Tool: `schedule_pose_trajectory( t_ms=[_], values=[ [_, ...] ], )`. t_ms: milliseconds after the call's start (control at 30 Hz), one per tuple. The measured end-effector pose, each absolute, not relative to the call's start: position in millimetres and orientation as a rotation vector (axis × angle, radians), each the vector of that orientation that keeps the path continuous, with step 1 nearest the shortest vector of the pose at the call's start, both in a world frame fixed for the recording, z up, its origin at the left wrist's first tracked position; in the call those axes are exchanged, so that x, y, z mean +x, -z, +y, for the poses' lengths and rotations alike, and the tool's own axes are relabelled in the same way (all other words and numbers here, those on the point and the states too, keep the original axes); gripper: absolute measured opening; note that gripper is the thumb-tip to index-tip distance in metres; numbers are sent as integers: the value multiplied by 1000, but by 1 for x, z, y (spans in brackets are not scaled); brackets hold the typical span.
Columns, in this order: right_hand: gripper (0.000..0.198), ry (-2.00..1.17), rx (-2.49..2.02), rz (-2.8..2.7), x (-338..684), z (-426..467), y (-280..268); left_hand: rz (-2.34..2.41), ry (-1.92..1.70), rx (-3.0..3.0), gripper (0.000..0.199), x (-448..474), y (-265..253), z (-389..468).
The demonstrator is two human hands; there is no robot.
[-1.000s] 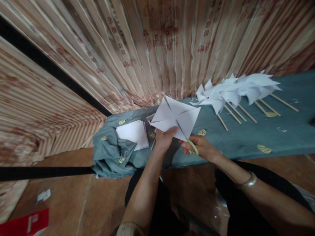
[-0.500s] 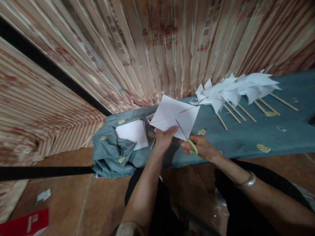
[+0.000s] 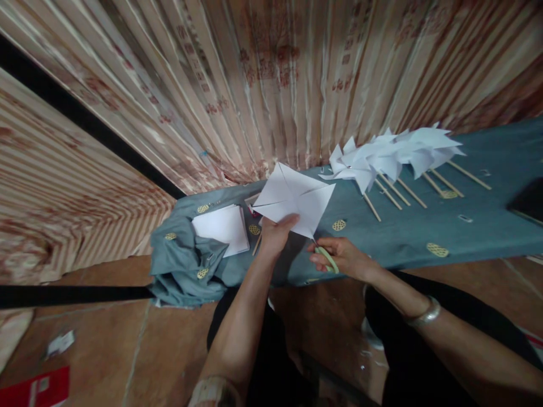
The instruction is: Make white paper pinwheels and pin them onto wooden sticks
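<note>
A square sheet of white paper (image 3: 294,195) is pinched at its near edge by my left hand (image 3: 275,233), thumb on top. Slits run inward from some of its corners. My right hand (image 3: 341,257) grips green-handled scissors (image 3: 326,259), whose tip is at the paper's nearest corner. How far the blades are apart I cannot make out. Left of the sheet lies a stack of white paper (image 3: 223,229). Several white paper pinwheels (image 3: 394,158) on wooden sticks overlap in a row at the back right.
The long table has a teal cloth (image 3: 382,243) with pineapple prints, bunched up at its left end. A patterned curtain (image 3: 263,85) hangs behind. At the right edge lies a dark flat object (image 3: 528,200). A red packet (image 3: 36,387) is on the floor.
The scissors have drawn back from inside the paper to its near corner, with my right hand slightly lower. My left hand still holds the sheet. The view has shifted slightly right.
</note>
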State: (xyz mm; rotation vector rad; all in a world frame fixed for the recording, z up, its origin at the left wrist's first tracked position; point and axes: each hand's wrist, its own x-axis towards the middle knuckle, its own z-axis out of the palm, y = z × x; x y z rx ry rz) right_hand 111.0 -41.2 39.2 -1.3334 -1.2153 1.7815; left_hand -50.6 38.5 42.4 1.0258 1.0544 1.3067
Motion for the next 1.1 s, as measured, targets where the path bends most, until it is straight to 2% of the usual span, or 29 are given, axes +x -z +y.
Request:
schedule_pose_trajectory(
  t_ms=[67, 133, 367, 567, 667, 900, 967, 1100],
  values=[
    [55, -1793, -1400, -1319, 123, -46, -35, 1048, -1366, 995, 40, -53, -40, 44],
    [52, -1668, -1521, -1494, 141, -50, -31, 1048, -1418, 988, 43, -55, -39, 49],
    [45, -672, -2147, -1965, 196, -51, -41, 1124, -1339, 1081, 40, -54, -28, 45],
    [33, -255, -2452, -2125, 205, -50, -57, 1191, -1120, 1238, 33, -35, -9, 30],
    [31, -151, -2560, -2097, 208, -46, -60, 1225, -978, 1286, 24, -26, -2, 24],
    [33, -146, -2552, -2110, 213, -39, -57, 1173, -860, 1291, 20, -24, 4, 17],
    [35, -167, -2552, -2130, 212, -39, -55, 1145, -845, 1277, 23, -26, 5, 14],
    [35, -155, -2559, -2137, 212, -41, -53, 1026, -833, 1273, 41, -39, 2, 10]
  ],
)
